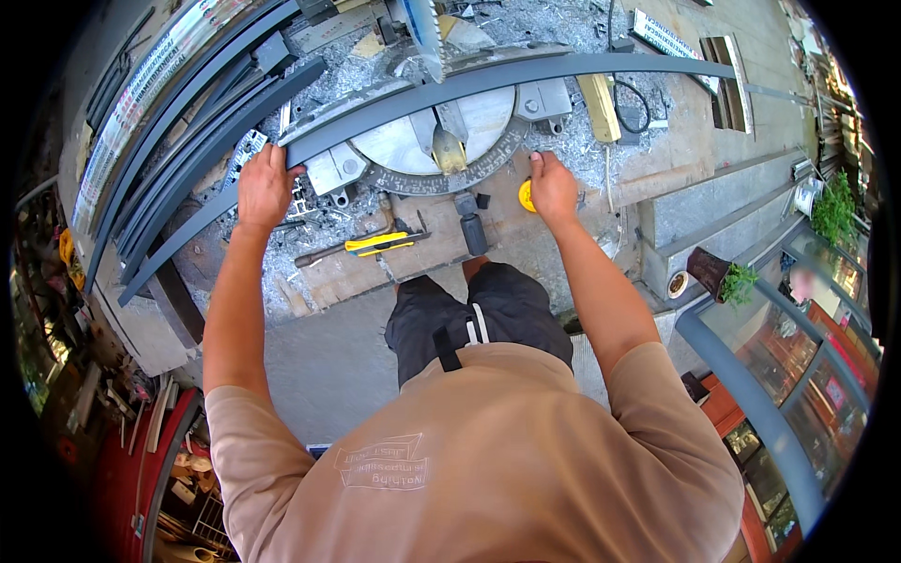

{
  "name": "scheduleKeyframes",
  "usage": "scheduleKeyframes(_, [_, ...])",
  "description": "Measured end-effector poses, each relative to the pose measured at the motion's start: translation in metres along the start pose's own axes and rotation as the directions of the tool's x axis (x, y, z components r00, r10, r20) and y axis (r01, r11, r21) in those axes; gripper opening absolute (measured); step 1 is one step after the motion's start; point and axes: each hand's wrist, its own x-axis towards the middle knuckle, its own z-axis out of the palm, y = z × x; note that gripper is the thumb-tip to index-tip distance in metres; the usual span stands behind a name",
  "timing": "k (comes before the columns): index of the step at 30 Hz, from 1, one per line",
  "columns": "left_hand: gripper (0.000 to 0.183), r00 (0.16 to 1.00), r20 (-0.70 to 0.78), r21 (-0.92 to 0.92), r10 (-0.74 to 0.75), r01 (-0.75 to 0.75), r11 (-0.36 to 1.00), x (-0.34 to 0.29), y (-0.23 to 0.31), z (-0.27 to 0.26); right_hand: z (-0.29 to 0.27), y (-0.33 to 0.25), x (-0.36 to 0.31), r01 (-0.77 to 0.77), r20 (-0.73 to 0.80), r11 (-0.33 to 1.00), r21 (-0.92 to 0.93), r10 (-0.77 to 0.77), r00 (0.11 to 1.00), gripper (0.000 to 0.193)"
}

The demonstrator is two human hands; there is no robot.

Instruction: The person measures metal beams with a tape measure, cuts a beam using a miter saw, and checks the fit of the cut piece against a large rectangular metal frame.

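We are looking through a single view, a wide fisheye camera worn on the person's head, and it is facing steeply downward. It is sitting close above the person's own shoulders and beige shirt (488, 469), which are filling the lower middle of the picture. Both forearms are entering from below and reaching upward to the miter saw table (441, 141) on the wooden bench (357, 272), which is lying at arm's length near the top. Straight edges are bending toward the rim, so the long grey profile (526, 75) is appearing curved. No second view is sharing this scene with us.
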Motion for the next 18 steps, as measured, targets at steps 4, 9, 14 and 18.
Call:
scheduleKeyframes(4, [0.039, 0.999, 0.034, 0.014, -0.011, 0.011, 1.0, -0.002, -0.001, 0.002, 0.013, -0.003, 0.0, 0.093, -0.022, 0.994, -0.06, -0.095, 0.995, 0.038])
scheduleKeyframes(9, [0.039, 0.999, 0.03, -0.013, -0.015, 0.015, 1.0, 0.001, 0.001, -0.003, 0.006, -0.009, -0.008, 0.225, 0.114, 0.974, -0.017, -0.221, 0.969, 0.033])
scheduleKeyframes(14, [0.04, 1.0, 0.021, -0.037, -0.011, 0.011, 0.999, -0.002, -0.001, -0.002, -0.055, -0.034, -0.019, 0.367, -0.132, 0.9, -0.235, -0.403, 0.906, 0.038])
scheduleKeyframes(18, [0.04, 1.0, -0.004, -0.05, -0.024, 0.024, 0.998, -0.006, 0.001, -0.003, -0.165, -0.085, 0.036, 0.426, -0.426, 0.904, -0.031, -0.398, 0.812, 0.04])
